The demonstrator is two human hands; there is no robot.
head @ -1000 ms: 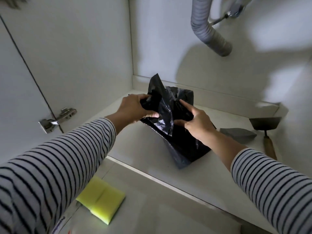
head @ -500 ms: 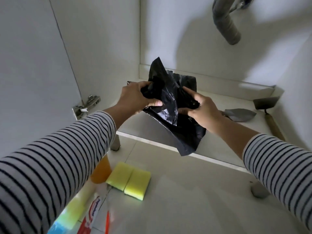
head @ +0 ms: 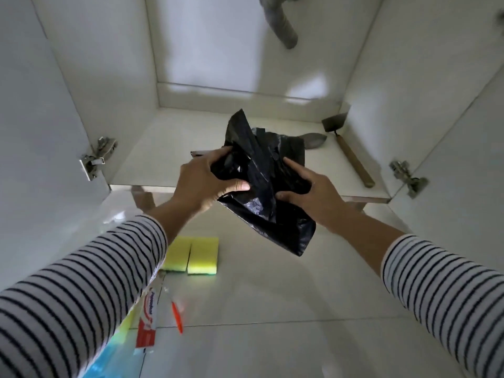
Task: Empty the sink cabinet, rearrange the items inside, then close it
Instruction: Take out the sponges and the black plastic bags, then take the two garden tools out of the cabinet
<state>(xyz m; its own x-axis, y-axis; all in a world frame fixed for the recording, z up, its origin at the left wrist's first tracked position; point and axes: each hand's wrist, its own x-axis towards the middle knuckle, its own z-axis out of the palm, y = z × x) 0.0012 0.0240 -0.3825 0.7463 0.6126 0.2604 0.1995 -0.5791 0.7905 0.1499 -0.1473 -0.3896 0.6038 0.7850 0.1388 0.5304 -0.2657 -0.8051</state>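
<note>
A person in striped sleeves holds a crumpled black plastic bag (head: 261,192) in front of the open sink cabinet (head: 207,126), clear of its floor. The left hand (head: 203,184) and right hand (head: 313,195) each grip the bag, fingers curled into its folds. Inside the cabinet, at its right wall, lies a wooden-handled scraper (head: 346,148). Below the bag, two yellow sponges (head: 193,255) rest on the tiled floor.

A crumpled, glossy black plastic bag (head: 266,186) hangs in the air in front of the open sink cabinet (head: 218,137), whose shelf holds a wooden-handled trowel (head: 346,148).
</note>
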